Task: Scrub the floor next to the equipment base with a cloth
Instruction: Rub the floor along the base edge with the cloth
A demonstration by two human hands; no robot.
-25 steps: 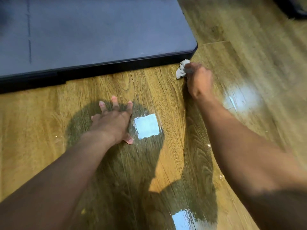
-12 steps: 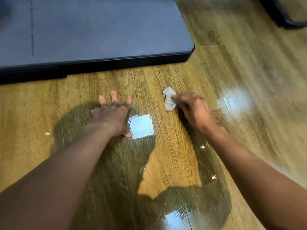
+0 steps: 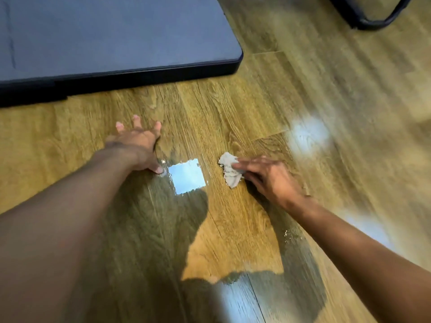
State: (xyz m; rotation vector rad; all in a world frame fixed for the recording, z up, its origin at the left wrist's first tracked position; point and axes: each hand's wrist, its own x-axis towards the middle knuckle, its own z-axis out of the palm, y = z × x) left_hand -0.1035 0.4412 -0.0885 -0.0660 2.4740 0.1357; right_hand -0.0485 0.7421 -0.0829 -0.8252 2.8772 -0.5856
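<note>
A small crumpled grey-white cloth [image 3: 228, 169] lies on the glossy wooden floor [image 3: 233, 108], pressed down under the fingers of my right hand [image 3: 268, 177]. The dark flat equipment base [image 3: 112, 36] fills the upper left, its rounded front corner well beyond the cloth. My left hand [image 3: 137, 145] rests flat on the floor with fingers spread, left of the cloth and apart from it. It holds nothing.
A bright square reflection [image 3: 186, 176] shines on the floor between my hands. Another dark rounded object [image 3: 370, 17] sits at the top right. The boards look wet and shiny, with shadows of my arms in front.
My right hand has dragged the cloth from the base's corner back toward me across the floor. My left hand stays planted; the view has shifted slightly.
</note>
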